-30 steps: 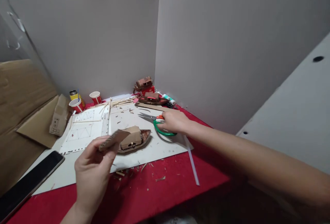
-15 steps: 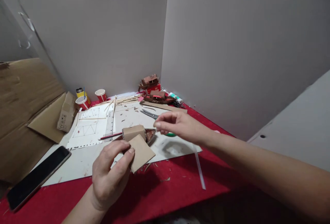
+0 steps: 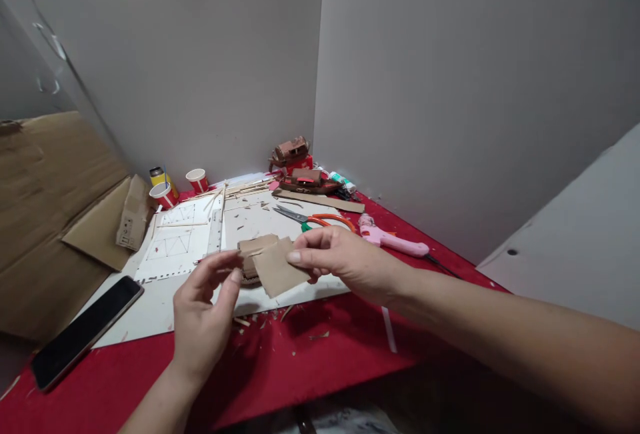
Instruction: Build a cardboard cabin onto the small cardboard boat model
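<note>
A thin, roughly square piece of brown cardboard (image 3: 280, 274) is pinched at its right edge by my right hand (image 3: 350, 261), thumb on top. My left hand (image 3: 203, 314) is just left of the piece, its thumb and fingers apart with nothing visibly between them. Behind the piece lies a small folded cardboard model (image 3: 253, 245) on the white board; the piece and my right hand hide much of it. Orange-handled scissors (image 3: 317, 219) lie beyond my right hand, blades pointing left. The pink glue gun (image 3: 395, 241) rests to their right.
A drawing sheet (image 3: 170, 247) and clear ruler (image 3: 215, 231) lie left of the model. Wooden sticks (image 3: 245, 189) and brown model boats (image 3: 307, 181) are at the back. Red paper cups (image 3: 197, 181), a phone (image 3: 87, 331) and a large cardboard box (image 3: 45, 221) stand or lie leftward.
The cardboard piece has passed from my left hand to my right hand. My right hand came down and left to it; my left fingers have come apart. The glue gun and scissors handles now show.
</note>
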A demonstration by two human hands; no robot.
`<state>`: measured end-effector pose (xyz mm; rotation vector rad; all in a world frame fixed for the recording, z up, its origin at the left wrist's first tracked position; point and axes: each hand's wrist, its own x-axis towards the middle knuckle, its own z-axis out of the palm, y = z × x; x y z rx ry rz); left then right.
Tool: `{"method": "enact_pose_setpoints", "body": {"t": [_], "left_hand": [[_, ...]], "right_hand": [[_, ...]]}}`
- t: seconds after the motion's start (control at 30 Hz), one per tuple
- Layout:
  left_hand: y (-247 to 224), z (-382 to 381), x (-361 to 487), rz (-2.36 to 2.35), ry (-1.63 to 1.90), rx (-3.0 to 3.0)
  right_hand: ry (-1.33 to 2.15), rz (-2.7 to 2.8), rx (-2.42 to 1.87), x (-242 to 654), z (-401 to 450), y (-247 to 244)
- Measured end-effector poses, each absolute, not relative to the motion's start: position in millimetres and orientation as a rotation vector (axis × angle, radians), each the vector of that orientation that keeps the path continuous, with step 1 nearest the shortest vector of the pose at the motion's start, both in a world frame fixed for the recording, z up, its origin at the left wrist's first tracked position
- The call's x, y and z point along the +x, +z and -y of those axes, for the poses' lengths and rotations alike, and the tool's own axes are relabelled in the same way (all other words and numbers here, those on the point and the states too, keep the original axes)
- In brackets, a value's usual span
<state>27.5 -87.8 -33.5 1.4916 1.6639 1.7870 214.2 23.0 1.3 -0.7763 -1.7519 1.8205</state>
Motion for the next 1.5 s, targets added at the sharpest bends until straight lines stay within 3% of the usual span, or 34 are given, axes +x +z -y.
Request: {"method": "enact_pose_setpoints", "body": {"t": [0.13, 0.33, 0.5, 0.7, 0.83, 0.97, 1.5], "left_hand": [[-29, 82, 26, -1.400, 1.528, 1.093], [-29, 80, 25, -1.137, 1.476, 0.884], [-29, 80, 26, -1.224, 1.459, 0.923], [-29, 84, 27, -1.562, 1.764, 1.187], [-37, 90, 30, -1.692, 1.933, 1.624], [-47, 93, 30, -1.585, 1.848, 2.127], [-49, 89, 29, -1.610, 1.641, 2.719]], "right_hand": [[1.811, 1.775, -0.795, 216, -23, 1], [1.819, 1.778, -0.805, 212, -22, -3], [1.752, 1.910, -0.760, 209, -19, -6], [1.328, 1.823, -0.728, 211, -12, 1], [1.708, 1.797, -0.700, 214, -5, 2], [2.006, 1.634, -0.673, 211, -1, -3], [2.044, 1.545, -0.699, 203, -1, -5]]}}
